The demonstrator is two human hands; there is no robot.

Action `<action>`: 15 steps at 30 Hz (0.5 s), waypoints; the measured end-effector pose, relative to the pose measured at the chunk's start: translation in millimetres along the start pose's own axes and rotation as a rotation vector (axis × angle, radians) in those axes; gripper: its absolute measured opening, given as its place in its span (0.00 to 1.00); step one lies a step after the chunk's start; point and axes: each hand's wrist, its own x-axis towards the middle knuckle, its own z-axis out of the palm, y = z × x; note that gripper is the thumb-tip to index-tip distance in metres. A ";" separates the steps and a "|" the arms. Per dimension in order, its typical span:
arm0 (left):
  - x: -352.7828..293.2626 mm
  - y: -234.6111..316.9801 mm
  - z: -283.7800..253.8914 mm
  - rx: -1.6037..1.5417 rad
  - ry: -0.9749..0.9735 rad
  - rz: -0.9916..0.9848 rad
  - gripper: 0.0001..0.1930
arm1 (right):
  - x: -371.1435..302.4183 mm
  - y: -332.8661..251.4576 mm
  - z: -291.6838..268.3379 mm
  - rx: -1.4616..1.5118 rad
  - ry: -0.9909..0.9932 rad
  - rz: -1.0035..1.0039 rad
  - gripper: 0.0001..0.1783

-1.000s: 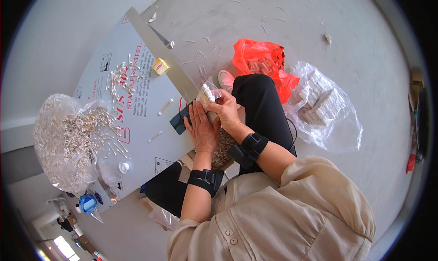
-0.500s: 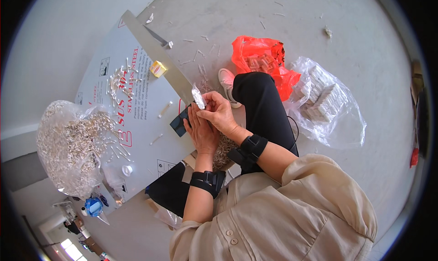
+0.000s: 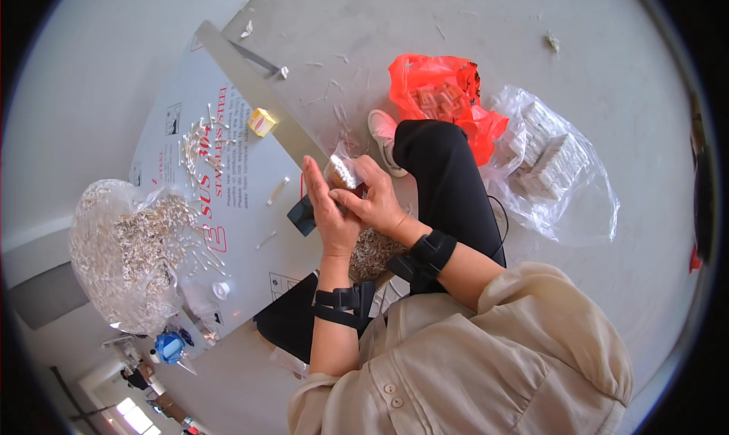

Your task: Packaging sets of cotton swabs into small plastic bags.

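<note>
A small clear plastic packet of white-tipped cotton swabs (image 3: 342, 172) is between my hands, above the table's edge. My right hand (image 3: 377, 199) grips the packet, its thumb pressed across toward the left palm. Fingers straight and upright, my left hand (image 3: 332, 216) lies flat along the packet's left side without wrapping round it. Just left of that hand, a dark flat-sided object (image 3: 302, 216) sits at the table edge. Below the hands, a box filled with loose cotton swabs (image 3: 372, 253) shows partly, with my forearms covering some of it.
On the steel-sheet table (image 3: 250, 184) are a large clear bag of swabs (image 3: 137, 245), scattered swabs (image 3: 199, 142), a yellow box (image 3: 262, 122) and a small white round piece (image 3: 221, 290). A red bag (image 3: 433, 89) and a clear bag of white packs (image 3: 558, 165) lie on the floor.
My left hand has risen from lying over the dark object and turned upright against the packet. The packet has tilted, so its swab tips now show. The view has shifted slightly.
</note>
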 end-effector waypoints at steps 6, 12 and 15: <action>0.1 -4.4 20.1 -0.125 0.044 -0.079 0.37 | 2.9 -25.7 -11.8 0.127 -0.072 0.161 0.25; -10.9 -17.2 28.4 -0.413 0.018 -0.331 0.35 | 7.9 -19.6 -14.0 0.299 -0.029 0.306 0.16; -13.8 -24.9 34.5 -0.410 0.018 -0.365 0.36 | 8.7 -14.6 -9.4 0.422 0.011 0.417 0.12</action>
